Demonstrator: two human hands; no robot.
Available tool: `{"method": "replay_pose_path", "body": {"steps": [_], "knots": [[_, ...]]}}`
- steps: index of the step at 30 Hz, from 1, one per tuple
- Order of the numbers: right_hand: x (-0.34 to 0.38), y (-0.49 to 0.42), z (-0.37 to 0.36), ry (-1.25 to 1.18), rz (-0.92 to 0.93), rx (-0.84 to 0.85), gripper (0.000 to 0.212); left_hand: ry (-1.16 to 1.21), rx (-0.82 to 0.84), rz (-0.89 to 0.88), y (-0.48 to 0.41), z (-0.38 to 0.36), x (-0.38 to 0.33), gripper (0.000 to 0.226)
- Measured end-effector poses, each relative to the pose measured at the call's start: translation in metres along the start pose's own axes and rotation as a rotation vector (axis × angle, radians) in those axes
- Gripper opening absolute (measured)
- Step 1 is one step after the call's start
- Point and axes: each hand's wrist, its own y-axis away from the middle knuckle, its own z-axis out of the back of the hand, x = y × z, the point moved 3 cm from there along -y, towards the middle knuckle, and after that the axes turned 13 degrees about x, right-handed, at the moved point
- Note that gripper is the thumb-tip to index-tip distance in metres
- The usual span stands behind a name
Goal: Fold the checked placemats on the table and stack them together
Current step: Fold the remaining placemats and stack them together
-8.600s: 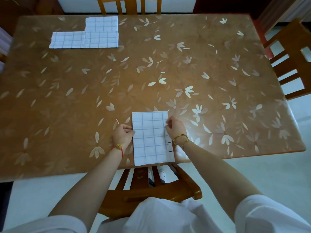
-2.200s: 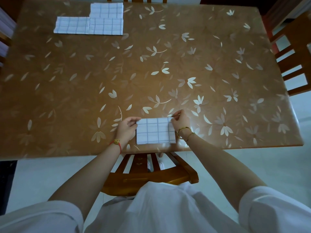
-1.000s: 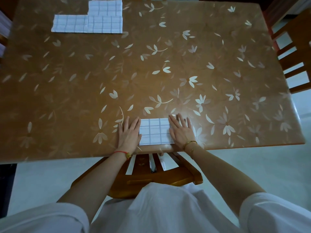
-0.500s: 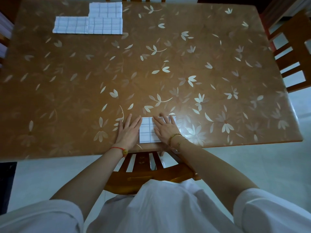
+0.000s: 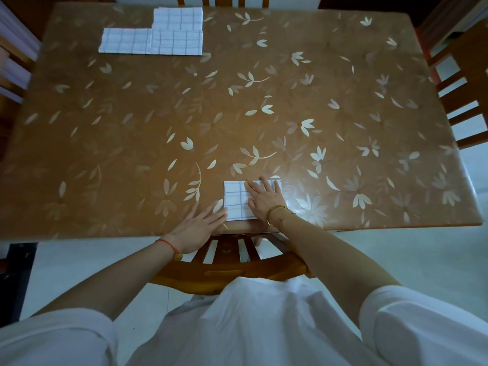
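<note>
Your right hand (image 5: 265,198) lies flat at 6 o'clock, fingers straight, pressing the right part of the folded placemat (image 5: 235,199) near the table (image 5: 343,101) edge; it grips nothing.

Your left hand (image 5: 202,225) has slid back from the cloth's left side toward 7 o'clock; open, fingers straight, tips just touching the lower-left corner; holds nothing.

The cloth has gone from a long strip to a small square within seconds; folding looks finished, the crease being pressed.

The other checked placemats (image 5: 150,42) lie at 11 o'clock, well apart; stacking is not yet done.
</note>
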Motion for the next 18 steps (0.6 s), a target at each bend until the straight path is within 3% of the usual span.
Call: {"method": "replay_pose_path", "body": {"steps": [5, 8, 14, 18], "knots": [[0.000, 0.002, 0.001, 0.020, 0.004, 0.005, 0.057, -0.030, -0.014, 0.034, 0.011, 0.007, -0.011, 0.061], [0.002, 0.010, -0.001, -0.005, 0.028, -0.080, 0.059, 0.060, -0.064, 0.105, 0.010, 0.013, -0.021, 0.063], [0.028, 0.041, -0.024, 0.081, 0.227, -0.136, 0.073, 0.146, -0.118, 0.174, 0.005, 0.013, -0.035, 0.064], [0.037, 0.050, -0.041, 0.164, 0.297, -0.110, 0.055, 0.184, -0.088, 0.213, 0.003, 0.008, -0.038, 0.067]]}}
